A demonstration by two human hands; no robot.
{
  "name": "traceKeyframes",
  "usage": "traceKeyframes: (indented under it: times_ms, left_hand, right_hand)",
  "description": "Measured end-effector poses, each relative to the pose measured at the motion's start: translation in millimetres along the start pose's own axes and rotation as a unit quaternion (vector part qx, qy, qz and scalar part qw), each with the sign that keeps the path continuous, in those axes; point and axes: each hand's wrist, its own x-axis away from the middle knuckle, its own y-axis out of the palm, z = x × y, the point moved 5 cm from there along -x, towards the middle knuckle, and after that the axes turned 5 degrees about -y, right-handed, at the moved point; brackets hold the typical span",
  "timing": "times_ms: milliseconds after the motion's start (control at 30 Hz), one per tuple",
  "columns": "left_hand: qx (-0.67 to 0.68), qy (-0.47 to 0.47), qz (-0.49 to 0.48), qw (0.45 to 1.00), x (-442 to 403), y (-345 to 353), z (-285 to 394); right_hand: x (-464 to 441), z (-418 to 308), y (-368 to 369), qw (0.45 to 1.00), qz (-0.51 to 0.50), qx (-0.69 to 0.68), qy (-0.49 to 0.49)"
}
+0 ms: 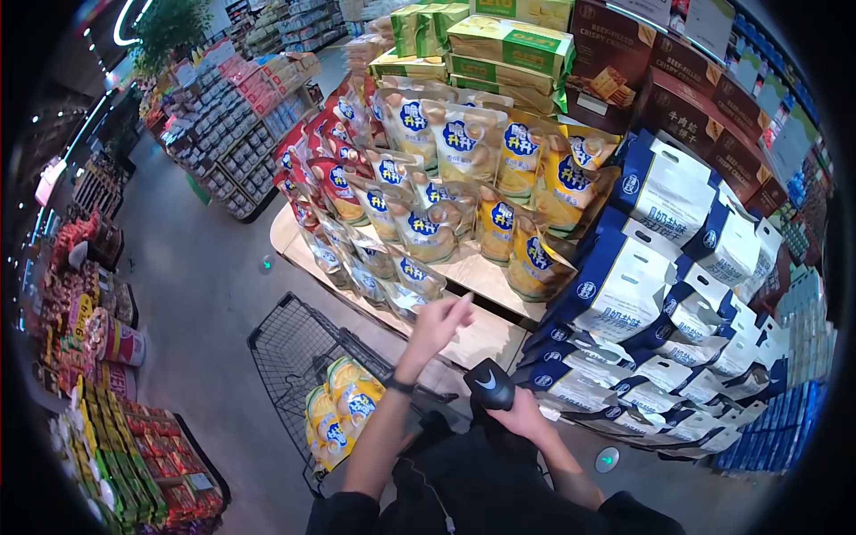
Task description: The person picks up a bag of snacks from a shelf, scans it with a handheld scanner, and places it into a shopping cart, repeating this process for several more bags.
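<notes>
My left hand (437,332) is raised over the front edge of the wooden display shelf (481,343), just below the front row of clear snack bags (419,275). Its fingers point up and right, and whether they hold anything is too small to tell. In my right hand (519,415) is a black handheld device (489,384), which looks like a scanner, held low before my body. Yellow bags (535,267) stand upright on the shelf to the right of the clear ones, and red bags (337,185) to the left. Two yellow bags (355,401) lie in the cart.
A dark wire shopping cart (285,334) stands at my left, against the display. White and blue carton packs (629,276) are stacked at the right. Brown cracker boxes (704,107) and green-and-yellow packs (508,45) rise behind the bags. More shelves (241,125) line the aisle.
</notes>
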Motion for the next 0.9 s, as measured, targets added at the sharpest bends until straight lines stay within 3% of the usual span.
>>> traceKeyframes:
  times_ms: [100,233,467,533,600,700,733,800,833,900]
  left_hand:
    - [-0.02,-0.034,-0.066,0.997,-61.7,56.8,37.7]
    - [0.114,-0.15,-0.208,0.96,-124.8,127.1,28.1]
    - [-0.017,-0.155,-0.107,0.982,-186.1,164.1,17.6]
    - [-0.084,-0.073,-0.067,0.992,-201.7,161.8,-2.3]
    - [-0.093,-0.068,-0.037,0.993,-183.6,151.3,1.5]
    - [-0.201,0.2,0.155,0.946,-168.5,117.8,-30.9]
    - [-0.039,0.125,0.088,0.987,-161.3,102.6,-39.9]
    - [0.259,-0.033,-0.008,0.965,-127.3,74.9,-32.0]
    - [0.303,-0.036,-0.012,0.952,-116.4,58.0,-31.9]
    - [0.232,-0.06,-0.007,0.971,-84.3,13.9,-12.3]
  right_hand:
    - [8.0,5.2,-2.9,0.999,0.032,-0.001,-0.01]
    - [18.7,8.3,-9.0,0.999,0.053,-0.007,-0.011]
    - [41.1,33.2,-22.4,0.992,0.108,-0.051,0.046]
    - [46.5,38.5,-28.4,0.989,0.113,-0.055,0.071]
    - [48.7,47.1,-33.3,0.987,0.111,-0.077,0.09]
    - [45.8,56.4,-35.9,0.987,0.109,-0.066,0.095]
    - [42.3,63.8,-33.2,0.989,0.097,-0.072,0.085]
    - [32.9,62.2,-30.8,0.991,0.115,-0.067,0.015]
    - [30.3,53.3,-31.6,0.987,0.145,-0.052,-0.039]
    - [25.1,20.7,-44.0,0.99,0.081,-0.113,-0.015]
